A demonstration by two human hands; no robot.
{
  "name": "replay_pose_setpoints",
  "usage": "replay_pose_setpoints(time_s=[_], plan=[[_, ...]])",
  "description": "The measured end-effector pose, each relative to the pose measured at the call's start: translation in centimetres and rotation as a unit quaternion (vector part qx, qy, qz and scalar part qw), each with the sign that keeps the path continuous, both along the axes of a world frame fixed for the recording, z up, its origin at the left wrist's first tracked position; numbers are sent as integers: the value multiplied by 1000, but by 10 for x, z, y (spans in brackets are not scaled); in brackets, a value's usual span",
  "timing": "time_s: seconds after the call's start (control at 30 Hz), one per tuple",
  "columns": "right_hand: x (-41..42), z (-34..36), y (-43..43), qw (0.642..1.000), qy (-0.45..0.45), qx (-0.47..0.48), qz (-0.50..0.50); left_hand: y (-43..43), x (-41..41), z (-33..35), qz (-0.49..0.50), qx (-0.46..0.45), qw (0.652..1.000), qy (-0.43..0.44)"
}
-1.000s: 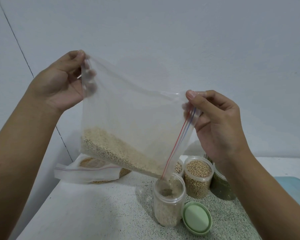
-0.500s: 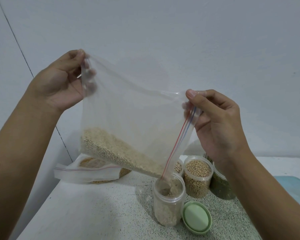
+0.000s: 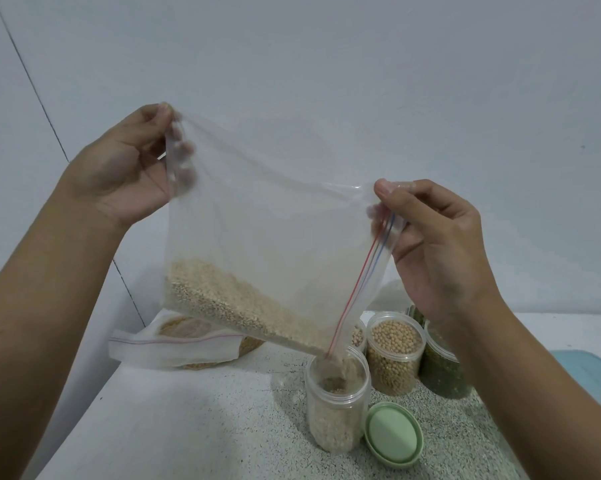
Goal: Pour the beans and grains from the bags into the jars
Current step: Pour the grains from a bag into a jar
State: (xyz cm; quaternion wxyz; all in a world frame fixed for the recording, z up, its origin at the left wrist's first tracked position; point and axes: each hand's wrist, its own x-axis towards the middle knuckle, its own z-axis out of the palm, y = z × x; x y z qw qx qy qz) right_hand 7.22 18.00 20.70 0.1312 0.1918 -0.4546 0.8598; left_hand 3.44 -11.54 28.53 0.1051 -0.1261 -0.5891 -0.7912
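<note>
Bag [image 3: 264,220] between both hands' fingers [image 3: 427,192]

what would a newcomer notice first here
A clear zip bag fills the middle, held up at its top corners by the left hand and right hand. Pale grains run from its low corner into an open jar on the speckled counter, with a green lid lying beside it.
</note>
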Motion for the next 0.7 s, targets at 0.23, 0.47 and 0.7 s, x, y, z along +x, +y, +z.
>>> replay_pose_setpoints(time_s=[0.23, 0.47, 0.7], plan=[[0, 0, 2, 1000, 1, 0, -4, 2, 1, 1, 2, -2, 1000, -4], [2, 0, 3, 1000, -2, -3, -8, 4, 2, 3, 2, -15, 1000, 3], [2, -1, 4, 1000, -2, -10, -11, 6, 4, 2, -2, -16, 1000, 8]])
